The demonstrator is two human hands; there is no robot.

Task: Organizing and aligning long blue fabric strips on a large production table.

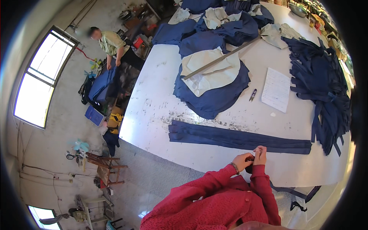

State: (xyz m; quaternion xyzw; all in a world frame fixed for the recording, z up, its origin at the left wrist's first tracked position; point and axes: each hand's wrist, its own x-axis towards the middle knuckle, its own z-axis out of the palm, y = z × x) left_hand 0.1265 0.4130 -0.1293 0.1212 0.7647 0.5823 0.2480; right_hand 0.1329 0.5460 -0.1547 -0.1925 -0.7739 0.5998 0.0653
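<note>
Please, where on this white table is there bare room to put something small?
Bare patches on the table: along its left edge, beside the round navy cloth pile; and at the near right, between the right hand, the long navy strips and the front edge. Crowded: the far end, with cloth pieces and paper pieces, and the right side, under the navy strip heap.

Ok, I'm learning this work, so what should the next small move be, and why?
Perhaps set down the small dark item before handling the navy fabric strips: the left hand and right hand appear to meet around it, leaving neither clearly free.
</note>
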